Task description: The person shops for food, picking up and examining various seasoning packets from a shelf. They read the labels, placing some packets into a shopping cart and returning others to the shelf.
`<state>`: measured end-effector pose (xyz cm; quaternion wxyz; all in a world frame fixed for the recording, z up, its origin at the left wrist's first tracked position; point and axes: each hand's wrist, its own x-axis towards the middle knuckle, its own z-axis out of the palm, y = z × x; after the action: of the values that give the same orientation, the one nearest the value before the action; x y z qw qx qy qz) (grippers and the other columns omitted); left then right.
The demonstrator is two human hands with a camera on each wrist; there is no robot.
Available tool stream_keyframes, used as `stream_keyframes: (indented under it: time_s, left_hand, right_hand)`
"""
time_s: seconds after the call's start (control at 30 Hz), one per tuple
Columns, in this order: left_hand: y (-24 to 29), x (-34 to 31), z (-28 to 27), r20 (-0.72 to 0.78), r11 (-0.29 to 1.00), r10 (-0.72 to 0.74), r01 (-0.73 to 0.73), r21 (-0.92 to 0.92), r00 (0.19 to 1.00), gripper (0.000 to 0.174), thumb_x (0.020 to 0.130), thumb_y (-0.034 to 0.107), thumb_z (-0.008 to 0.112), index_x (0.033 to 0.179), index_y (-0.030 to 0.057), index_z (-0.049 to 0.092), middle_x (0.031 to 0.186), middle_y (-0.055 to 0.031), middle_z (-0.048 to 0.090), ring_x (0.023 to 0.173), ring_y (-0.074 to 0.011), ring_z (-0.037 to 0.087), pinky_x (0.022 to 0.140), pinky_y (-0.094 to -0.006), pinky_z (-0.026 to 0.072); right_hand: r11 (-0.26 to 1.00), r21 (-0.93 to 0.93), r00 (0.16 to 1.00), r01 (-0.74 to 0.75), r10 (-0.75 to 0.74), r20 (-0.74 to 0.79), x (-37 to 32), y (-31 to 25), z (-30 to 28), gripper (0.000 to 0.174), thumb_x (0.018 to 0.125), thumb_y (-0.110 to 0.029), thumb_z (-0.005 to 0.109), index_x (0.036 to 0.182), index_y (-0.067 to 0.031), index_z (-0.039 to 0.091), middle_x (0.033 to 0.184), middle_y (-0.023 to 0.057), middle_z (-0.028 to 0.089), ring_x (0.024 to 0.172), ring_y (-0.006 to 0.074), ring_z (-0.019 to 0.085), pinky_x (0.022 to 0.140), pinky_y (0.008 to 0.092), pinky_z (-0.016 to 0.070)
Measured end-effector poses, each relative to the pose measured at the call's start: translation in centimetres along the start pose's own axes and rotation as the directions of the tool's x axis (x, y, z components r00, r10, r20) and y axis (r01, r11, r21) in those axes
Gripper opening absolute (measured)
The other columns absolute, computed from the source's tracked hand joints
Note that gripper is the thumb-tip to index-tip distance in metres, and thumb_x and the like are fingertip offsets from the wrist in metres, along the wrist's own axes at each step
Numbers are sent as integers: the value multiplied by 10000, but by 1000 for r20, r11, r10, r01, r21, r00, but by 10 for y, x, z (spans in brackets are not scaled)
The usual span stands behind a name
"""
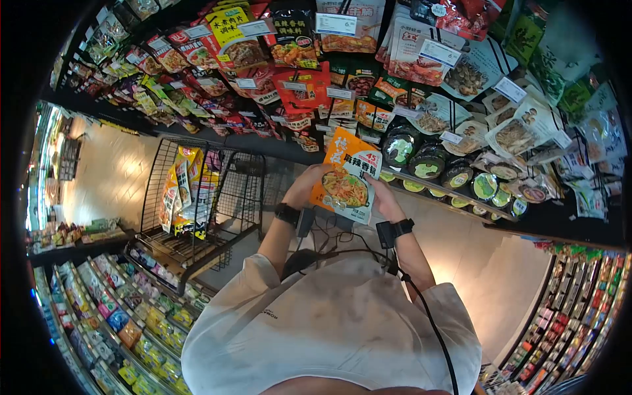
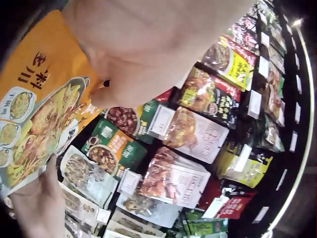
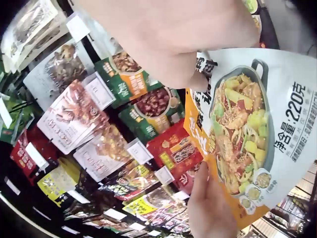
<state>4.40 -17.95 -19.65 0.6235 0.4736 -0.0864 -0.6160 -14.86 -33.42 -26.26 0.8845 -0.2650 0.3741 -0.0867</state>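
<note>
An orange and white seasoning packet [image 1: 346, 181], printed with a pan of mixed food, is held up in front of the person's chest. The left hand [image 1: 304, 187] grips its left edge, and the right hand [image 1: 387, 201] grips the right edge. Seen from the left wrist, the packet [image 2: 47, 106] has its front showing, with the right hand [image 2: 42, 208] at its far side. A net weight of 220 g is readable on the packet [image 3: 247, 134] in the right wrist view, where the left hand [image 3: 210, 210] pinches the orange edge.
A black wire shopping cart [image 1: 247, 181] stands to the left, with several yellow and orange packets [image 1: 187, 191] inside. Ahead hang rows of seasoning packets [image 1: 296, 39] with white price tags. Round dark packages [image 1: 424, 161] fill a lower shelf. A black cable [image 1: 434, 329] runs down the person's right side.
</note>
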Motion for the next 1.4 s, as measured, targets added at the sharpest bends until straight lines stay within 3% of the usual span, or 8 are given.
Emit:
stream_keyframes:
  time_s: [0.03, 0.2, 0.33, 0.47, 0.63, 0.73, 0.83, 1.4]
  left_hand:
    - [-10, 15, -6, 103, 996, 42, -34, -80, 994, 415, 941, 223, 653, 1236, -56, 569, 1173, -126, 664, 1032, -171, 668, 891, -302, 540]
    - [-94, 99, -54, -63, 992, -62, 55, -116, 996, 393, 929, 223, 654, 1176, -80, 608, 1103, -127, 686, 936, -183, 686, 795, -312, 562]
    - [-158, 168, -96, -221, 967, -73, 123, 222, 973, 370, 955, 222, 619, 1158, -87, 632, 1089, -96, 686, 972, -162, 670, 794, -307, 556]
    - [-213, 214, -120, -360, 945, -39, 152, 290, 932, 386, 963, 245, 618, 1150, -92, 644, 1040, -78, 690, 924, -129, 645, 772, -283, 522]
    - [-225, 238, -115, -364, 958, 42, 65, 278, 930, 414, 999, 280, 588, 1177, -91, 627, 1028, -67, 688, 886, -88, 613, 774, -241, 484]
    - [-237, 253, -115, -408, 963, 186, -84, 255, 894, 386, 1008, 290, 572, 1035, -84, 661, 879, -46, 683, 777, -64, 570, 675, -257, 481]
    - [-242, 259, -120, -355, 965, 179, -93, 246, 918, 370, 1029, 270, 544, 1148, -67, 638, 1015, -47, 685, 896, -67, 602, 773, -220, 483]
    - [-238, 281, -125, -379, 946, 290, -203, 253, 879, 286, 1011, 217, 557, 1038, -56, 637, 861, -23, 658, 778, -56, 561, 671, -235, 458]
  right_hand:
    - [1000, 20, 1000, -5, 5, 5, 7, 0, -11, 329, 981, -187, 612, 1257, -12, 573, 1253, 94, 636, 1118, 200, 624, 937, 336, 521]
    - [982, 137, 991, -127, 132, -25, 76, 42, -97, 335, 984, -176, 598, 1266, -1, 553, 1253, 108, 629, 1120, 227, 621, 950, 367, 517]
    - [999, 24, 984, -26, 30, -174, 117, 64, -134, 351, 979, -189, 614, 1282, -25, 548, 1226, 79, 636, 1099, 216, 622, 953, 364, 509]
    - [974, -186, 937, 129, -181, -298, 155, 70, -159, 369, 959, -170, 660, 1286, -39, 549, 1209, 54, 646, 1096, 170, 603, 938, 319, 478]
    - [833, -466, 890, 300, -420, -179, 197, 69, -191, 385, 979, -170, 633, 1319, -37, 513, 1220, 49, 629, 1083, 139, 575, 941, 301, 450]
    - [782, -498, 854, 374, -500, -144, 199, 59, -180, 371, 987, -153, 618, 1312, -14, 504, 1219, 62, 619, 1079, 133, 563, 943, 299, 446]
    - [735, -511, 817, 445, -567, -104, 201, 58, -177, 365, 987, -146, 618, 1306, -7, 506, 1203, 65, 623, 1063, 126, 565, 942, 294, 447]
    - [683, -563, 778, 466, -619, -106, 235, 55, -181, 358, 994, -182, 619, 1292, -15, 513, 1194, 45, 627, 1046, 106, 559, 941, 281, 438]
